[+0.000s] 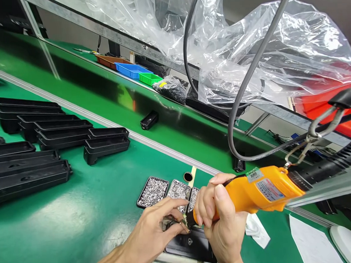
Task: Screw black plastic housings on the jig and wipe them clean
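My right hand point(221, 218) is wrapped round an orange electric screwdriver point(261, 189), its nose pointing left and down. Just beyond that nose, my left hand point(152, 227) has thumb and fingers pinched together. Whatever sits between the fingertips is too small and too hidden to name. Under both hands lies a black plastic housing point(198, 247) with a round metal piece on its face, partly covered by the hands. Close behind are small trays of tiny metal parts: a black-rimmed one point(153, 191), another point(178, 189) beside it, and a third point(193, 200) mostly hidden by my right hand.
Several black housings point(62, 132) stand at the left of the green bench. A conveyor belt point(98, 98) runs behind, carrying a black part point(149, 120). The screwdriver hangs from a metal clip point(312, 131), near a looping grey cable point(238, 105). Paper point(311, 242) lies right.
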Tool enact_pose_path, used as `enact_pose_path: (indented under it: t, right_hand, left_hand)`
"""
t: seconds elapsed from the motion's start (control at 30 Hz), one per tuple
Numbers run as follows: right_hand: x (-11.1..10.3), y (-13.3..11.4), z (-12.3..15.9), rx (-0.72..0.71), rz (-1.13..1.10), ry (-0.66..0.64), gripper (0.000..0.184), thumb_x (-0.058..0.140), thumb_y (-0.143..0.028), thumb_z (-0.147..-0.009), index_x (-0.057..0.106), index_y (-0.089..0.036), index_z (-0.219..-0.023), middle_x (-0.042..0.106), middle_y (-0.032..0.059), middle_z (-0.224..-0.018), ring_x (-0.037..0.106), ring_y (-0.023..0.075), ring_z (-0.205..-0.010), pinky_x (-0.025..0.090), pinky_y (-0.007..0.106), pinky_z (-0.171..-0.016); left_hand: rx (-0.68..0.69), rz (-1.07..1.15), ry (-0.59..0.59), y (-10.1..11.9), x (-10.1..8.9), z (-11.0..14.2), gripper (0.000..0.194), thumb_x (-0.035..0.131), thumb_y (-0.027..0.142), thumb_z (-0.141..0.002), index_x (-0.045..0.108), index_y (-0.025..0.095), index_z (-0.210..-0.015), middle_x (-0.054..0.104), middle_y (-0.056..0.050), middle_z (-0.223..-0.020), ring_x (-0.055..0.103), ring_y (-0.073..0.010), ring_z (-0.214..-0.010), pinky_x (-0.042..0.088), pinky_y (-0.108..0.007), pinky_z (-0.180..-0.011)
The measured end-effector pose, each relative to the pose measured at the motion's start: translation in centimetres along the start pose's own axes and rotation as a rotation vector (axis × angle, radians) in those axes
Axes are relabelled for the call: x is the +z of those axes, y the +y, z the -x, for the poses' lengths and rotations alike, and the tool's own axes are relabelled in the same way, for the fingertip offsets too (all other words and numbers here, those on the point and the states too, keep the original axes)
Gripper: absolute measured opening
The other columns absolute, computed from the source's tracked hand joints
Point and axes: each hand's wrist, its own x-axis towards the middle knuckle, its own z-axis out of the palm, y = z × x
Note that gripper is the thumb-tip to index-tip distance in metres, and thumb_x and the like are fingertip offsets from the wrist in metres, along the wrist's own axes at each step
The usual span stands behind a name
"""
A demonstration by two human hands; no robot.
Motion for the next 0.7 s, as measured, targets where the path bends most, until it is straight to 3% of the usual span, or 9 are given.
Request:
enact_pose_path:
  t: [0.2,0.33,0.4,0.5,0.57,0.63,0.7]
  right_hand:
    - [-0.2,-0.3,-0.4,0.008,-0.019,0.001,0.008,0.057,-0.03,-0.104,0.058,-0.024,-0.099,0.039,-0.011,-0.053,0.028,0.0055,-0.037,0.038,0.015,-0.036]
    - [-1.0,-0.3,-1.2,-0.042,0.033,0.029,0.008,0.057,-0.031,-0.104,0.057,-0.023,-0.1,0.039,-0.0111,-0.053,0.028,0.006,-0.037,0.038,0.015,-0.035]
    - [-1.7,0.2,-2.2,-0.084,0.07,0.054,0.008,0.059,-0.031,-0.104,0.056,-0.023,-0.101,0.038,-0.0113,-0.053,0.029,0.0062,-0.037,0.038,0.015,-0.035]
    - [-2.7,1.7,-4.4,-0.14,0.125,0.092,0.012,0.064,-0.031,-0.101,0.056,-0.022,-0.099,0.039,-0.0116,-0.053,0.031,0.0061,-0.037,0.037,0.016,-0.035]
    - [-3.4,3.1,-5.9,-0.161,0.148,0.116,0.016,0.068,-0.032,-0.099,0.056,-0.022,-0.097,0.04,-0.0115,-0.053,0.033,0.006,-0.037,0.037,0.016,-0.035]
    - [-3.9,4.7,-7.3,-0.17,0.156,0.131,0.019,0.07,-0.034,-0.098,0.056,-0.021,-0.096,0.042,-0.0113,-0.053,0.035,0.0062,-0.037,0.038,0.016,-0.036]
    - [-4.2,6.3,-8.5,-0.181,0.16,0.14,0.021,0.071,-0.036,-0.096,0.056,-0.021,-0.096,0.043,-0.0112,-0.053,0.036,0.0065,-0.038,0.038,0.017,-0.036]
  left_hand:
    - [-0.076,0.032,-0.025,0.5,0.1,-0.1,0.051,0.069,0.006,-0.083,0.062,0.031,-0.127,0.07,0.007,-0.104,0.069,-0.0126,-0.097,0.052,-0.023,-0.094]
    - [-0.12,-0.088,0.02,0.5,-0.1,-0.1,0.067,0.084,0.011,-0.074,0.058,0.032,-0.132,0.067,0.003,-0.115,0.065,-0.0179,-0.104,0.051,-0.03,-0.099]
    - [-0.102,-0.171,0.033,0.5,-0.3,0.0,0.061,0.087,0.017,-0.075,0.059,0.029,-0.128,0.066,0.002,-0.11,0.063,-0.0197,-0.1,0.053,-0.033,-0.095]
    - [0.039,-0.299,-0.064,0.7,-0.7,0.1,0.046,0.09,0.03,-0.076,0.064,0.024,-0.113,0.066,0.0,-0.103,0.063,-0.0228,-0.098,0.055,-0.033,-0.088]
    - [0.187,-0.413,-0.128,1.1,-0.9,0.2,0.049,0.088,0.048,-0.077,0.065,0.023,-0.111,0.069,-0.003,-0.107,0.065,-0.0253,-0.099,0.055,-0.035,-0.088]
    - [0.32,-0.538,-0.161,1.5,-1.1,0.3,0.055,0.077,0.064,-0.082,0.066,0.023,-0.117,0.071,-0.005,-0.111,0.067,-0.0259,-0.098,0.055,-0.036,-0.091]
    - [0.396,-0.649,-0.172,1.9,-1.2,0.2,0.053,0.062,0.066,-0.092,0.065,0.022,-0.121,0.072,-0.006,-0.111,0.068,-0.0248,-0.095,0.055,-0.035,-0.09]
